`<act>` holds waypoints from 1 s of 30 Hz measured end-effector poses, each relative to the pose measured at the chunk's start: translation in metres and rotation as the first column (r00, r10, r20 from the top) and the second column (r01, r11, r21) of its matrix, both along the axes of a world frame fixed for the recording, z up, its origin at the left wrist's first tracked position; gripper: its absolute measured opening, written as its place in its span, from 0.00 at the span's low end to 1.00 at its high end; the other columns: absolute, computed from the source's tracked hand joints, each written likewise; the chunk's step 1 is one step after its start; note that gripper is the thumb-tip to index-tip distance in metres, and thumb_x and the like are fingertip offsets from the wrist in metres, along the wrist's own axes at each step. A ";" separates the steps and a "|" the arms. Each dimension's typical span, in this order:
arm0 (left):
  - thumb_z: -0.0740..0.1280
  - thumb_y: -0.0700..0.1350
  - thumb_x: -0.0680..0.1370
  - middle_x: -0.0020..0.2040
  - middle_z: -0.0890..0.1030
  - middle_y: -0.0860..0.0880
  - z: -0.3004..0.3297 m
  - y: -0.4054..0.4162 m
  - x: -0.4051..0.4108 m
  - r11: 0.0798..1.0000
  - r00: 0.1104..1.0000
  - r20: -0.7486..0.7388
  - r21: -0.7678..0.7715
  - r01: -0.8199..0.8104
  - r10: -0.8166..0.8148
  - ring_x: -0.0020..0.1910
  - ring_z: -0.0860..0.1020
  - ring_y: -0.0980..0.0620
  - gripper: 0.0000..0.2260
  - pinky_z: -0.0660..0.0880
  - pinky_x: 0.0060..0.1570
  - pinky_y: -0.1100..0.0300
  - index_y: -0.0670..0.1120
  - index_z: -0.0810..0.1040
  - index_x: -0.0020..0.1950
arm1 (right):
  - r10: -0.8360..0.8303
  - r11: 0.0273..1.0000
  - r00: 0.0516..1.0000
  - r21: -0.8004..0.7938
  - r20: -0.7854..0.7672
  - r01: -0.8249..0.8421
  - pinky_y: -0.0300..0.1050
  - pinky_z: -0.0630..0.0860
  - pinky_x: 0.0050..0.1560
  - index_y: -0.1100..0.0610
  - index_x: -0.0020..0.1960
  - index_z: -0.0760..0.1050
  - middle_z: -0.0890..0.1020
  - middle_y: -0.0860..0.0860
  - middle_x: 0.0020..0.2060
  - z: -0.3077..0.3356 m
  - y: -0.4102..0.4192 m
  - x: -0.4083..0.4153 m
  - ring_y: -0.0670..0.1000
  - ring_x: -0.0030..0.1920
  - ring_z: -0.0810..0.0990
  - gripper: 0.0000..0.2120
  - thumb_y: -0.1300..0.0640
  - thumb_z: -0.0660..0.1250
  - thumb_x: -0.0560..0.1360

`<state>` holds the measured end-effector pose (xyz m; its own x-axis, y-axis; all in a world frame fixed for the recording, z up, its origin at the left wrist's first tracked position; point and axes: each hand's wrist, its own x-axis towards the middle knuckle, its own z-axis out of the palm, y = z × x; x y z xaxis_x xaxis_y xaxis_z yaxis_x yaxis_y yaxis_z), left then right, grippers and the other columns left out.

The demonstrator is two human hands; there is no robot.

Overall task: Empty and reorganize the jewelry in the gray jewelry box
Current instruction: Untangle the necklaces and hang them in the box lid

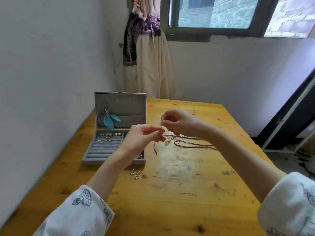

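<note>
Gray jewelry box (102, 150) sits at table's (170, 210) left edge, lid upright w/ blue feather earrings (109, 120) hanging, small studs in front rows. L hand (143, 137) and R hand (177, 124) both pinch a thin chain, held roughly vertical btwn fingertips. Brown cord necklace (196, 146) runs left-right under R wrist. Loose earrings (135, 174) just in front of box.

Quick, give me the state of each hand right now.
Left hand: pinching a thin cord.
Right hand: pinching the same cord, higher up.
</note>
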<state>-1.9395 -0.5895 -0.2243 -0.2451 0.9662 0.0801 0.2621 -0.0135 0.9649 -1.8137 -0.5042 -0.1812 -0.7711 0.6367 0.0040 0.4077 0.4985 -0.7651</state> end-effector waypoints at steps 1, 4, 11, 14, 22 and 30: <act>0.68 0.43 0.73 0.42 0.83 0.50 0.002 -0.006 -0.002 1.000 1.000 0.015 0.002 -0.009 0.009 0.40 0.81 0.60 0.11 0.75 0.40 0.72 0.43 0.80 0.55 | -0.001 1.000 1.000 -0.024 -0.022 0.000 0.38 0.68 0.32 0.55 0.37 0.70 0.72 0.49 0.30 0.002 -0.004 -0.001 0.46 0.30 0.68 0.11 0.62 0.59 0.78; 0.68 0.49 0.72 0.47 0.82 0.52 0.007 -0.018 -0.009 1.000 1.000 -0.020 -0.009 0.000 0.000 0.48 0.79 0.58 0.11 0.74 0.43 0.68 0.49 0.78 0.54 | -0.003 0.993 0.998 -0.116 -0.061 -0.004 0.39 0.68 0.33 0.57 0.39 0.71 0.72 0.51 0.32 0.005 -0.014 -0.005 0.47 0.31 0.69 0.09 0.62 0.60 0.78; 0.67 0.49 0.73 0.44 0.80 0.55 0.025 -0.033 -0.022 0.997 0.984 -0.171 0.061 -0.044 0.054 0.45 0.78 0.61 0.06 0.73 0.40 0.71 0.50 0.78 0.48 | -0.010 0.964 0.980 -0.263 -0.200 -0.043 0.39 0.69 0.33 0.59 0.40 0.73 0.73 0.51 0.30 0.014 -0.031 -0.016 0.46 0.30 0.70 0.08 0.64 0.61 0.77; 0.66 0.50 0.74 0.42 0.81 0.52 0.030 -0.039 -0.033 1.000 0.983 -0.182 0.027 0.002 0.003 0.44 0.78 0.58 0.06 0.73 0.44 0.68 0.49 0.78 0.45 | -0.036 0.940 0.962 -0.337 -0.272 -0.060 0.40 0.69 0.34 0.59 0.40 0.73 0.73 0.51 0.31 0.008 -0.031 -0.019 0.47 0.31 0.69 0.06 0.64 0.62 0.76; 0.62 0.43 0.77 0.33 0.79 0.50 0.052 -0.035 -0.064 0.998 0.999 0.006 0.056 -0.041 0.041 0.34 0.79 0.54 0.06 0.77 0.42 0.60 0.44 0.76 0.43 | -0.008 0.863 0.958 -0.485 -0.287 -0.138 0.38 0.75 0.37 0.59 0.44 0.76 0.76 0.53 0.34 -0.020 -0.032 -0.036 0.48 0.34 0.76 0.06 0.58 0.63 0.77; 0.61 0.44 0.78 0.36 0.75 0.49 0.038 -0.005 -0.104 0.968 0.957 -0.151 0.007 -0.250 0.248 0.34 0.71 0.54 0.06 0.69 0.34 0.65 0.47 0.76 0.44 | -0.154 0.843 0.952 -0.538 -0.263 -0.012 0.36 0.71 0.34 0.61 0.44 0.77 0.74 0.52 0.32 -0.036 -0.001 -0.063 0.47 0.32 0.72 0.07 0.59 0.64 0.76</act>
